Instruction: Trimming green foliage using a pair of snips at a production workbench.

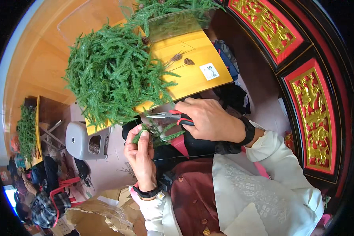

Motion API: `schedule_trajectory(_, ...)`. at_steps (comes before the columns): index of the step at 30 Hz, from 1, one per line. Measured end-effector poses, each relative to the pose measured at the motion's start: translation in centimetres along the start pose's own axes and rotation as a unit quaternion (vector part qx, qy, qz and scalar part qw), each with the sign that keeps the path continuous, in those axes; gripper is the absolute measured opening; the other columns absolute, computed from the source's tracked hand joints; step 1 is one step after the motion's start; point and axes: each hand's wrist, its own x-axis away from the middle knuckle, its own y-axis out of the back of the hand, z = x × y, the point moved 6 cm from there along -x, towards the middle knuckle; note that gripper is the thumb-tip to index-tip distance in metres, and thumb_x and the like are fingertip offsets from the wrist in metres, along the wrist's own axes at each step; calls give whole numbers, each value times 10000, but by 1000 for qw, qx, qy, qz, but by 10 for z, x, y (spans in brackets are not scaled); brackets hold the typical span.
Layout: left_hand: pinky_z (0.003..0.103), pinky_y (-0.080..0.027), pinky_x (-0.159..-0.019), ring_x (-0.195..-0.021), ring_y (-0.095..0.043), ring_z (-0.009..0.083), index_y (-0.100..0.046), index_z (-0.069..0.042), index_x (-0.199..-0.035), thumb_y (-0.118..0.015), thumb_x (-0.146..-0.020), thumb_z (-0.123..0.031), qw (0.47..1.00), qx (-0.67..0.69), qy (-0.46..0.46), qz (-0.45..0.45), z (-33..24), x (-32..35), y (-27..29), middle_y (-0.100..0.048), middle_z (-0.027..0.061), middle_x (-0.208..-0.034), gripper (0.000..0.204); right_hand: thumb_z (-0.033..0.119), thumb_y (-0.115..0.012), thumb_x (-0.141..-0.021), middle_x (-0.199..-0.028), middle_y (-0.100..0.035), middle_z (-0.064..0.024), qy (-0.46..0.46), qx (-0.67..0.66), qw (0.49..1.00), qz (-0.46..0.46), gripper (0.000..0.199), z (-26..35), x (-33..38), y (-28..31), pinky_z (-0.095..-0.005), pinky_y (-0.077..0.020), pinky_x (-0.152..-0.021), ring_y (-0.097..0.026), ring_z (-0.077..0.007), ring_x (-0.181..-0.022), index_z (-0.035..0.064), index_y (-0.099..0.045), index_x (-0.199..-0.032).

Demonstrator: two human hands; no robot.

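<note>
My left hand point(141, 153) pinches a small green artificial pine sprig point(160, 133) between thumb and fingers, over my lap. A thin wire trails from it toward the right. In my right hand point(208, 120) are needle-nose pliers point(166, 115) with red and black handles, their metal jaws pointing left just above the sprig. Whether the jaws grip a wire is too small to tell. Beyond my hands, a large heap of green pine sprigs point(114, 74) covers much of the yellow table point(208, 45). Two pine cones point(189, 61) on wire stems lie beside the heap.
A clear plastic bin point(181, 25) with more greenery stands at the far edge. A white label point(209, 72) sits on the tabletop. Left are a grey stool point(84, 137) and a cardboard box point(90, 216). Carved red and gold panels point(312, 118) line the right side.
</note>
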Motion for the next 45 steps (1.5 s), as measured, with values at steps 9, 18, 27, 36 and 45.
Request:
schedule_trajectory(9,152,-189,-415,-492,-316,-25,-596,-72,-1009,-589,-915,-110,1000,13,-15,17,-5,65,-5,-504,-78,-670,102,139,-688,-777,-828,-574,-139,73,-95,986,-112,310,48,59,9,-405,-457,-620,-578,-326,-725,0,-559,-1023)
schedule_trajectory(18,144,-203,-427,-487,-333,-24,-599,-89,-1023,-603,-908,-126,997,4,-65,52,-25,151,1,-496,-95,-665,121,178,-688,-821,-754,-591,-171,25,-212,965,-152,314,121,98,10,-339,-466,-615,-572,-258,-646,-59,-566,-987)
schedule_trajectory(27,151,-211,-412,-490,-332,-25,-605,-39,-1052,-582,-907,-74,990,92,-51,91,-62,194,16,-533,-71,-714,151,189,-601,-902,-729,-534,25,-215,-505,836,20,152,142,123,-14,-261,-443,-637,-508,-82,-673,45,-553,-915)
schedule_trajectory(36,153,-204,-392,-459,-305,-18,-627,-31,-1002,-572,-916,-129,993,75,-7,90,-60,173,36,-440,-96,-598,141,191,-608,-873,-717,-515,-161,42,-86,988,-120,231,149,124,7,-410,-431,-637,-563,-321,-694,-14,-507,-902)
schedule_trajectory(45,143,-212,-394,-458,-334,-15,-633,-52,-980,-589,-914,-139,996,65,-25,61,-58,161,57,-496,-83,-619,118,183,-672,-738,-848,-571,-168,35,67,996,-56,298,167,121,2,-461,-478,-703,-600,-361,-842,3,-513,-916)
